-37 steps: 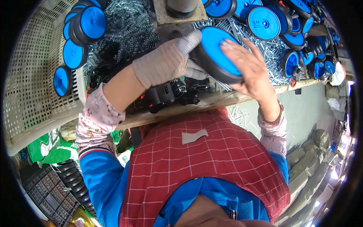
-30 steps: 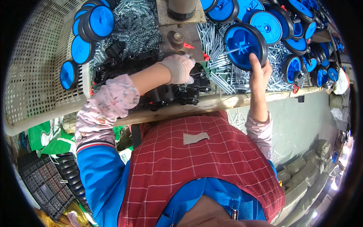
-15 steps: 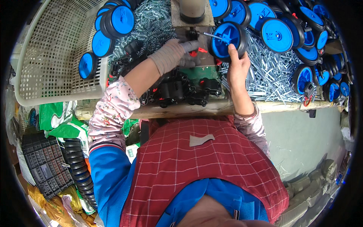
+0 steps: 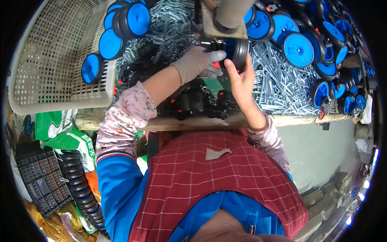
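My right hand (image 4: 242, 82) grips a black-tyred wheel (image 4: 241, 52) with a blue hub, thumb on the near side and fingers behind. The wheel is turned edge-on beneath the metal press head (image 4: 227, 24). My left hand (image 4: 203, 64), in a grey glove with a wrapped wrist, curls its fingers around a black plastic part with a red tab (image 4: 216, 64); most of that part is hidden. This part lies close against the wheel's left side. Below my hands, several black plastic housings (image 4: 191, 101) with red tabs lie on the bench.
A white perforated basket (image 4: 60, 97) stands at the left, with blue wheels (image 4: 92, 68) at its edge. Springs (image 4: 161, 28) are heaped behind my left hand. Metal pins (image 4: 282, 86) and more blue wheels (image 4: 298, 50) pile up at the right. The wooden bench edge (image 4: 193, 122) runs before me.
My right hand has turned the wheel from face-up to edge-on and moved it under the press head. The pin sticking from its hub is now hidden. My left hand has moved right, toward the wheel.
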The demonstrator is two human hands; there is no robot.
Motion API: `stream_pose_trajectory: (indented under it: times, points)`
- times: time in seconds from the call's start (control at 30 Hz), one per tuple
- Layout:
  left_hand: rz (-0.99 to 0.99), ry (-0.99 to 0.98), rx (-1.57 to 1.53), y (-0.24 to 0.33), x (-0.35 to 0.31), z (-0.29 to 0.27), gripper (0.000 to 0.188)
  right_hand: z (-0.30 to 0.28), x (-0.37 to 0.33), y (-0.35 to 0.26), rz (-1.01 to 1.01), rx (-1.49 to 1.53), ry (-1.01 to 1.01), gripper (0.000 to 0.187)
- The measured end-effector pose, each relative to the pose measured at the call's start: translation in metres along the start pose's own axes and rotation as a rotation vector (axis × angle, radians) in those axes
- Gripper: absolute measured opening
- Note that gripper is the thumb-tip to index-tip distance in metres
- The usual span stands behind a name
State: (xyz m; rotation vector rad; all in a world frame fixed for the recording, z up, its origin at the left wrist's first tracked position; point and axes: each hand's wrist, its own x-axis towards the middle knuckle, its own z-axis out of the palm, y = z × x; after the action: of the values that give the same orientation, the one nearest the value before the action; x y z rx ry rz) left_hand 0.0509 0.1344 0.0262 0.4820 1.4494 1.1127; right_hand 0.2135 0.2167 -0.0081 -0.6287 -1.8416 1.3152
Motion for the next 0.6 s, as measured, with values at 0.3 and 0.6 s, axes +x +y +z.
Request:
stream_pose_trajectory:
  times: [0.3,0.6]
  points:
    - [1.166,1.161,1.369,0.044,-0.027,-0.129,0.056,-0.042,0.029,-0.006,-0.167,-0.47,-0.032,0.056]
    - [0.374,1.062,1.082,0.066,-0.021,-0.188,0.089,-0.037,0.038,0.014,-0.403,-0.454,-0.038,0.061]
